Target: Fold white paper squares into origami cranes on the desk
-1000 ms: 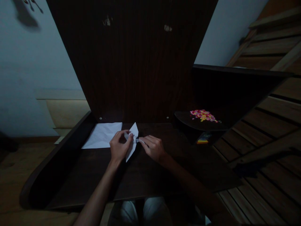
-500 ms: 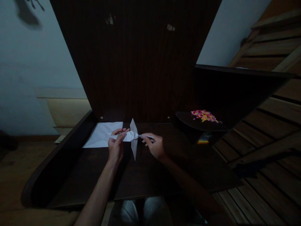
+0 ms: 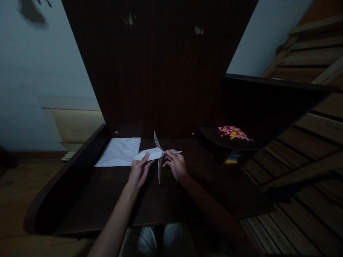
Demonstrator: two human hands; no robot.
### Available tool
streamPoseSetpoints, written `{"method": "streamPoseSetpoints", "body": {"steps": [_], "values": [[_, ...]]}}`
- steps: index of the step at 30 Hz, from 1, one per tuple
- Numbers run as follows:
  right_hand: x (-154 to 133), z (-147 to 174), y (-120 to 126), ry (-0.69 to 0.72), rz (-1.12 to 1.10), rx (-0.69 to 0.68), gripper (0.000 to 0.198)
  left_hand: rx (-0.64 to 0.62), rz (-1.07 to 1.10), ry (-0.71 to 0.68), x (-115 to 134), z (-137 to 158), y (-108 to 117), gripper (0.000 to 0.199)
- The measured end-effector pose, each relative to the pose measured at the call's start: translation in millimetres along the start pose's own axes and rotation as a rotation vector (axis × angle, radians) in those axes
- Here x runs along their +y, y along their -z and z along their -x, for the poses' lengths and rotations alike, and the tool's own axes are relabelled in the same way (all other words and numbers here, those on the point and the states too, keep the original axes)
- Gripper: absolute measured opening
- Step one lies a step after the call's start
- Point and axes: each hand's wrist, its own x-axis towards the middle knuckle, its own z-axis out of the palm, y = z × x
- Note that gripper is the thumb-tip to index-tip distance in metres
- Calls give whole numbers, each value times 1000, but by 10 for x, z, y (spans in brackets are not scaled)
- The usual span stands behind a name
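Note:
A folded white paper figure (image 3: 152,154) with several flat arms hangs above the dark desk between my hands. My left hand (image 3: 139,170) pinches its broad left arm, thumb on top and fingers beneath. On the other side, my right hand (image 3: 175,165) grips the narrow right arm close to the folded centre, and that arm's tip sticks out past the fingers. Two thin arms stand out from the centre, one away from me and one toward me. Behind my left hand lies a creased sheet of white paper (image 3: 118,152) on the desk.
Small pink, red and yellow pieces (image 3: 234,132) are heaped on a rounded dark shelf (image 3: 214,137) to the right. Under it is a small item with a yellow-orange band (image 3: 230,161). A raised side edge (image 3: 66,178) bounds the desk (image 3: 107,200) at left. Wooden slats (image 3: 302,150) stand at right.
Both hands and the paper figure have shifted slightly right. The figure has turned so its broad left arm shows its flat face, and my left thumb now lies on top of it.

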Motion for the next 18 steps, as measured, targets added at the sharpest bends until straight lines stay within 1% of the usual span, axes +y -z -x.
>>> {"method": "streamPoseSetpoints", "body": {"steps": [2, 6, 10, 11, 13, 14, 16, 17, 18], "values": [[25, -14, -24, -11, -60, 28, 25, 4, 17, 8, -8, -5, -6, 10], [81, -41, -75, -21, -114, 28, 20, 56, 85, 35, -6, -16, -23, 2], [131, -78, -129, 79, -83, 128, 19, 69, 101, 79, -34, -44, -11, 2], [134, -87, -138, 111, -51, 151, 20, 67, 88, 80, -50, -60, 9, 1], [118, -94, -138, 184, 53, 178, 23, 78, 40, 61, -84, -104, 79, 6], [100, -91, -129, 228, 124, 184, 24, 99, 7, 40, -96, -128, 126, 12], [45, -70, -95, 328, 302, 183, 24, 213, -114, -64, -98, -171, 221, 27], [12, -53, -75, 382, 401, 173, 23, 291, -202, -162, -83, -185, 259, 32], [-22, -33, -56, 436, 507, 157, 21, 328, -302, -267, -57, -191, 283, 32]]}}
